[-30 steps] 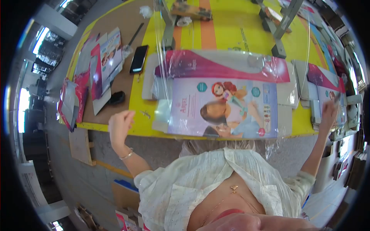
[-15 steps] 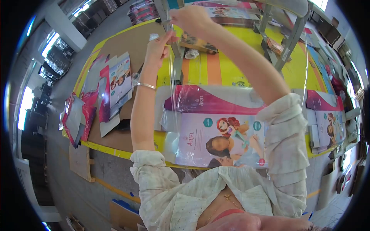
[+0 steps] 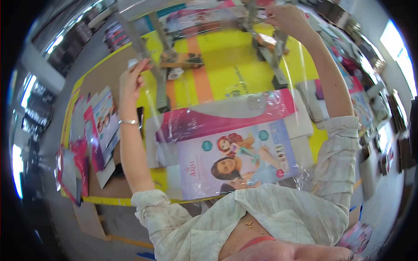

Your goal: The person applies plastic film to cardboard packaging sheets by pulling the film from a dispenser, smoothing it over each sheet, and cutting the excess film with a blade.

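Note:
Raised at the left, my left hand pinches the edge of a clear plastic film. My right hand is up at the far right beside a grey metal post, its fingers closed on the film; a shiny film edge runs down below it. Between my arms, a flat printed carton marked "Ariel", with a doll picture, lies on the yellow table. Its pink flap points away from me, and glossy film shows over the carton. The exact grip of the right fingertips is blurred.
A metal frame stands on the table, with a pale roll across its top. Left lie more printed cartons on brown cardboard. Others lie on the right. A small wooden block sits by the left post.
My right hand has swept from beside the left hand to the far right, the film spreading between them. The view has turned, so the left hand and table appear shifted left.

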A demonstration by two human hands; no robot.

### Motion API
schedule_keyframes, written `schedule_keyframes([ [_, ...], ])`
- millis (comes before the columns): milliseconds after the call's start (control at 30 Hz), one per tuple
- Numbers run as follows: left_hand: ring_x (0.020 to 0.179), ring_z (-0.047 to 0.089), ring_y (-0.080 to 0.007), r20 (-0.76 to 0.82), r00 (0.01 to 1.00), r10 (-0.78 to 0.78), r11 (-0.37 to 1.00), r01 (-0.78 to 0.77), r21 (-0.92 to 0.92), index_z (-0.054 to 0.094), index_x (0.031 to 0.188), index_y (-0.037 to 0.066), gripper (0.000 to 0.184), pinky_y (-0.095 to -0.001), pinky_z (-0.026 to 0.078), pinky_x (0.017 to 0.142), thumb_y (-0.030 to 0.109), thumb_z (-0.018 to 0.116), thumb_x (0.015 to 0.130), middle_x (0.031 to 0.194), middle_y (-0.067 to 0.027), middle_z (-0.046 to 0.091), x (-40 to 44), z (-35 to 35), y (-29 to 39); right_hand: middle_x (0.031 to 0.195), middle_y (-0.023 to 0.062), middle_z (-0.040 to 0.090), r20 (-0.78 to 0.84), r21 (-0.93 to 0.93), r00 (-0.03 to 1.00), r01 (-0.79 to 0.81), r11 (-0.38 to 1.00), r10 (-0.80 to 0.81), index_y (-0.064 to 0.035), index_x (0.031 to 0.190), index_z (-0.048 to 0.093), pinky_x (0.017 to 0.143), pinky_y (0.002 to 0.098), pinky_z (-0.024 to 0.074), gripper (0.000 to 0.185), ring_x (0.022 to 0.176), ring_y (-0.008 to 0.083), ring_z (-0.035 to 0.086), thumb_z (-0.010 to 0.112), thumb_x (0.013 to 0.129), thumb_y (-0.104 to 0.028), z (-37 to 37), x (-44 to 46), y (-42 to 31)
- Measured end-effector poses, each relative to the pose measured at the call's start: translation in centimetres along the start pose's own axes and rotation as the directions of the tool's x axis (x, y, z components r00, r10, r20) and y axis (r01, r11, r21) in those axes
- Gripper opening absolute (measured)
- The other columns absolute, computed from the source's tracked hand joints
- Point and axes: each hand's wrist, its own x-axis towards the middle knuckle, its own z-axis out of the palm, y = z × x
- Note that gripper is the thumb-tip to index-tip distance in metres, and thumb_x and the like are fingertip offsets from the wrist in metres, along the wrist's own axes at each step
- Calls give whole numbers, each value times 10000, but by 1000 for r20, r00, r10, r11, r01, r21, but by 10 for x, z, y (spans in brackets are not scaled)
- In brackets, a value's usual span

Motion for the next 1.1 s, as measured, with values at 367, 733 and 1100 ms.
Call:
schedule_keyframes([
  [367,392,346,1,-1,1000,16,998,-16,62,650,974,1,220,-126,250,333,160,636,823,713,-39,634,-14,0,10,763,42,606,478,825,791,-553,113,383,-35,874,606,498,209,468,242,593,137,590,640,795,-262,27,-63,68],
  [733,489,557,-126,-121,983,-137,953,164,256,638,840,-34,177,-190,473,435,135,625,790,669,-83,614,13,-5,-55,617,102,602,619,769,741,-639,-9,261,39,724,602,492,207,513,139,510,154,583,630,775,-88,175,-54,38],
  [1100,727,618,-260,-21,996,92,322,-10,947,577,997,-20,256,-334,488,699,125,605,788,892,-150,623,26,2,-178,598,87,615,719,336,598,-745,576,354,-12,688,626,522,272,468,326,523,211,599,624,783,-324,314,-114,4],
])
